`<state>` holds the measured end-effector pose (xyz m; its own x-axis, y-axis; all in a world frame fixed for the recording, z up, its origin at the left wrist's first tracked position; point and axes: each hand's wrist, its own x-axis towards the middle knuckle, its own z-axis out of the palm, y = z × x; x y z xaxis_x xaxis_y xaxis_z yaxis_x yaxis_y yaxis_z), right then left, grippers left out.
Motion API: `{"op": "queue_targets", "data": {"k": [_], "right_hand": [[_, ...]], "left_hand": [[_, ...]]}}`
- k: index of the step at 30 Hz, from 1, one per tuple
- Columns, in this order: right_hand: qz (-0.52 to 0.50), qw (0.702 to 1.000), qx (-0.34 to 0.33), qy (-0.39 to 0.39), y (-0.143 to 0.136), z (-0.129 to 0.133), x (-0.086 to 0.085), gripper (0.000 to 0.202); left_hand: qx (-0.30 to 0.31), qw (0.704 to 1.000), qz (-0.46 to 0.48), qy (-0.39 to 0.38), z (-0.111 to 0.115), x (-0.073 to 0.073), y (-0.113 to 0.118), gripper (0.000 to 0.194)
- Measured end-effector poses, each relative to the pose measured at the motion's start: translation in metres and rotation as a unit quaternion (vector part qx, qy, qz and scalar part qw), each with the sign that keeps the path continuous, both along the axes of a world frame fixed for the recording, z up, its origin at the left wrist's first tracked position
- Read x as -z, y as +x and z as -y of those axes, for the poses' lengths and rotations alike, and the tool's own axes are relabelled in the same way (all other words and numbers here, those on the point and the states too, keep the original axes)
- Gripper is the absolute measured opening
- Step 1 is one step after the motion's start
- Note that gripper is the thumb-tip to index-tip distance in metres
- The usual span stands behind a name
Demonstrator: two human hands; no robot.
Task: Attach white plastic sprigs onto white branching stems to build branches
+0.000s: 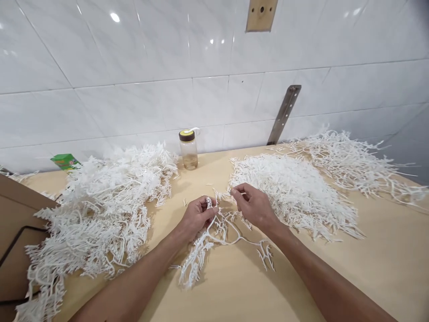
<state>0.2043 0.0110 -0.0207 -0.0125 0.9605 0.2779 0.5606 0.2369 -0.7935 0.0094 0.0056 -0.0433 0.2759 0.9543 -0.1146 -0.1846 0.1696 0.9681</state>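
My left hand (200, 216) is closed on a white branching plastic piece (221, 241) above the middle of the table. The piece's thin twigs spread below and to the right of the fingers. To its right, my right hand (252, 204) has its thumb and index finger pinched together, at the left edge of a pile of small white sprigs (298, 192); whatever lies between the fingertips is too small to make out. A large heap of white branched pieces (110, 201) lies left of my left hand.
A clear bottle with a dark and yellow lid (189, 151) stands near the tiled wall. Bare white branches (355, 163) lie at the back right. At the left are a green box (65, 161) and a cardboard box (16, 237).
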Motion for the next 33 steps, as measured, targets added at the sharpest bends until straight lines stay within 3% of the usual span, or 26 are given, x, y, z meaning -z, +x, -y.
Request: {"op": "queue_targets", "data": {"k": [3,5,23,27,33], "right_hand": [[0.016,0.995,-0.097,-0.031,-0.010,0.007,-0.001,0.029],[0.021,0.991,-0.126,-0.051,-0.014,0.008,-0.001,0.028],[-0.122,0.953,-0.184,-0.206,-0.016,0.009,0.010,0.026],[-0.088,0.964,-0.175,-0.182,-0.018,0.011,0.007,0.026],[0.007,0.986,-0.146,-0.083,-0.023,0.016,0.000,0.024]], "left_hand": [[0.002,1.000,0.015,0.000,0.000,-0.001,-0.001,0.041],[0.009,1.000,0.019,-0.001,0.000,-0.002,-0.003,0.038],[-0.005,1.000,0.002,-0.006,-0.001,0.000,0.000,0.044],[-0.002,1.000,-0.007,-0.002,-0.002,0.001,0.000,0.043],[-0.009,0.999,-0.040,0.022,0.001,-0.003,0.000,0.038]]}}
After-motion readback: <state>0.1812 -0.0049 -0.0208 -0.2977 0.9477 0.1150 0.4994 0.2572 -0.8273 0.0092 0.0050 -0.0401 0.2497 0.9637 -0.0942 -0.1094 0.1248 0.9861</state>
